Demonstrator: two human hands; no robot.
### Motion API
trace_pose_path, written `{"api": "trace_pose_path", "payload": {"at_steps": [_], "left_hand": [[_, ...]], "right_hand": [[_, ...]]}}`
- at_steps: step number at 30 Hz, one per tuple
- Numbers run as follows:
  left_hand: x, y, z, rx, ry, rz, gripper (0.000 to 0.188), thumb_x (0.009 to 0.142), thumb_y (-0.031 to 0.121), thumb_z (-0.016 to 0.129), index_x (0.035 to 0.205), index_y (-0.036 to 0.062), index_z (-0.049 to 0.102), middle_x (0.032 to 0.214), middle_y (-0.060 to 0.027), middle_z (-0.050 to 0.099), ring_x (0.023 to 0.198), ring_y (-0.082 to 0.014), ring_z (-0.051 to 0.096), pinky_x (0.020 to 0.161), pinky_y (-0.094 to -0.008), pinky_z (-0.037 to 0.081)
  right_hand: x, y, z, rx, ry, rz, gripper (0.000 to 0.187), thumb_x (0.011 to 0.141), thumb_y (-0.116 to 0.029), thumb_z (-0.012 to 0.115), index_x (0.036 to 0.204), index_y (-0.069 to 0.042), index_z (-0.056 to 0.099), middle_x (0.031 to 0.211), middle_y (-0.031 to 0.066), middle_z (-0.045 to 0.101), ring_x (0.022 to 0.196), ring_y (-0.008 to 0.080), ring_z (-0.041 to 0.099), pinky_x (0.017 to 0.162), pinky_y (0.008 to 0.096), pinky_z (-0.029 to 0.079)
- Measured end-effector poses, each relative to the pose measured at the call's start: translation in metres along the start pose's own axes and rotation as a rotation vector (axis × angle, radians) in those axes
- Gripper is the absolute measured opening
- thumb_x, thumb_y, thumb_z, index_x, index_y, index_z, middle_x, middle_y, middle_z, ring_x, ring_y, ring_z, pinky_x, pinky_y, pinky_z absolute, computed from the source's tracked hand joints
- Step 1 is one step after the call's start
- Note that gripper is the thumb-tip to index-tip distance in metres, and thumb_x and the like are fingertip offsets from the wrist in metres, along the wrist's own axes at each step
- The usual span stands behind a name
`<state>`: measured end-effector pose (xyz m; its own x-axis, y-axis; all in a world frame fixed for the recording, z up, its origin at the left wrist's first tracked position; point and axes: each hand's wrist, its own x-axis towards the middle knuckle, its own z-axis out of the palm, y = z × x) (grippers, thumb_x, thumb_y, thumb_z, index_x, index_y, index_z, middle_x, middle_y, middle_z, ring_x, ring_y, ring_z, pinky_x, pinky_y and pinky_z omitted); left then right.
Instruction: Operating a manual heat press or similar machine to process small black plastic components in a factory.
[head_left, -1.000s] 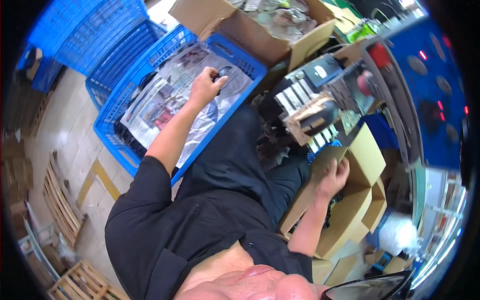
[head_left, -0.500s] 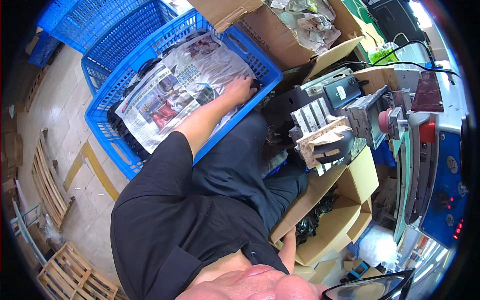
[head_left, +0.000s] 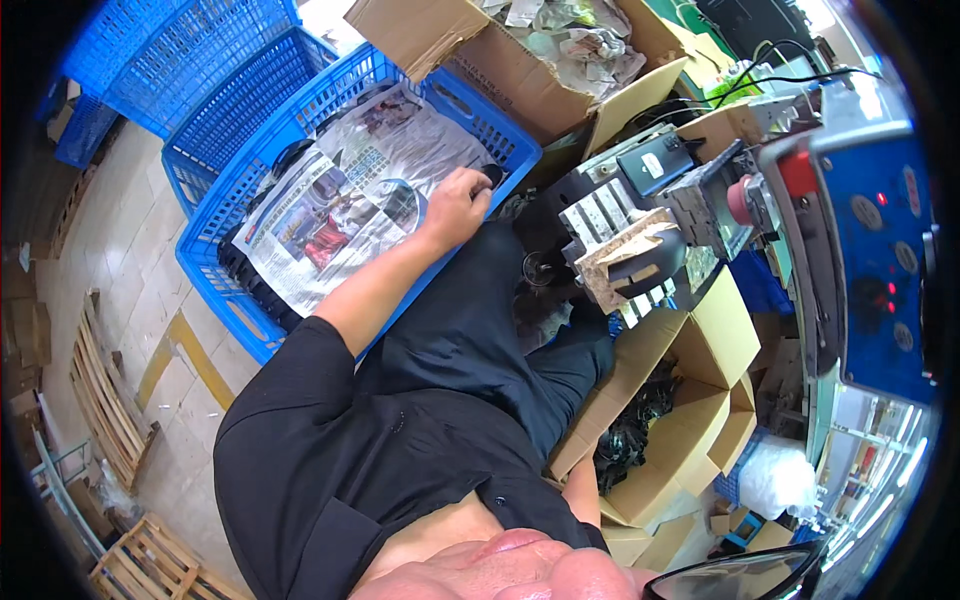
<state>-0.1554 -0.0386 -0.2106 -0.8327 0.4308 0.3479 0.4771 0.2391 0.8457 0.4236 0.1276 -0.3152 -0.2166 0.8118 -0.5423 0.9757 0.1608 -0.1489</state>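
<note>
My left hand (head_left: 460,208) is over the right end of a blue plastic basket (head_left: 196,238), its fingers curled against a small black piece (head_left: 492,175); what they grip is mostly hidden. Newspaper (head_left: 330,215) is spread across the basket, with black parts (head_left: 262,298) showing along its left edge. Down at the right, my right hand (head_left: 582,482) reaches to the edge of an open cardboard box (head_left: 690,455), its fingers out of sight. Black glossy pieces (head_left: 632,432) lie inside that box. A curved black part (head_left: 650,265) sits in the machine fixture (head_left: 605,215) ahead.
Another carton (head_left: 510,85) with crumpled paper stands behind the basket. A dark phone (head_left: 654,163) lies on the machine, and a blue control panel (head_left: 890,260) with red lights is at the right. More blue crates (head_left: 170,55) and wooden pallets (head_left: 150,560) are at the left.
My left hand has drawn back a little toward me, and its fingers are more curled. The view has shifted, with the control panel now showing more fully. My right hand stays by the box.
</note>
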Motion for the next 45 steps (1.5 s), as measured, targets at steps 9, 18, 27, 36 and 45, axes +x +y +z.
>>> {"api": "trace_pose_path", "payload": {"at_steps": [9,18,27,36,45], "left_hand": [[-0.070,0.065,0.009,0.017,-0.483,0.322,0.012,0.089,0.011,0.076,0.099,0.0054,0.073,0.098,-0.0135,0.071,0.094,-0.0350,0.072,0.082,-0.0450,0.059],[-0.075,0.072,0.014,0.171,-0.473,0.364,0.014,0.091,0.019,0.073,0.098,0.0065,0.074,0.099,-0.0127,0.071,0.100,-0.0340,0.072,0.087,-0.0447,0.059],[-0.078,0.069,0.013,0.167,-0.450,0.371,0.014,0.090,0.018,0.073,0.097,0.0065,0.075,0.098,-0.0121,0.071,0.098,-0.0335,0.072,0.086,-0.0445,0.059],[-0.079,0.073,0.014,0.185,-0.464,0.359,0.013,0.089,0.018,0.073,0.097,0.0070,0.075,0.098,-0.0113,0.071,0.099,-0.0337,0.072,0.086,-0.0443,0.059],[-0.081,0.069,0.008,0.206,-0.456,0.371,0.014,0.090,0.017,0.073,0.098,0.0061,0.075,0.098,-0.0124,0.071,0.096,-0.0338,0.072,0.086,-0.0439,0.058]], "right_hand": [[0.001,-0.006,0.001,-0.047,0.033,0.008,0.047,0.092,-0.015,0.079,0.135,0.000,0.070,0.120,0.0197,0.079,0.110,0.0323,0.076,0.100,0.0415,0.057],[0.001,-0.005,0.001,-0.114,0.065,0.042,0.042,0.092,-0.016,0.079,0.131,0.000,0.073,0.117,0.0187,0.081,0.109,0.0325,0.076,0.100,0.0415,0.057],[0.001,0.033,-0.049,0.552,0.245,0.217,0.025,0.101,-0.016,0.072,0.120,0.000,0.077,0.087,0.0088,0.071,0.073,0.0204,0.065,0.063,0.0357,0.048],[-0.026,0.074,-0.093,1.443,0.256,0.292,0.013,0.110,-0.018,0.065,0.117,-0.009,0.069,0.096,0.0010,0.067,0.076,0.0159,0.062,0.064,0.0312,0.055],[-0.016,0.065,-0.077,1.581,0.354,0.161,0.018,0.102,-0.001,0.070,0.120,-0.003,0.067,0.103,0.0040,0.070,0.086,0.0160,0.068,0.072,0.0290,0.058]]}}
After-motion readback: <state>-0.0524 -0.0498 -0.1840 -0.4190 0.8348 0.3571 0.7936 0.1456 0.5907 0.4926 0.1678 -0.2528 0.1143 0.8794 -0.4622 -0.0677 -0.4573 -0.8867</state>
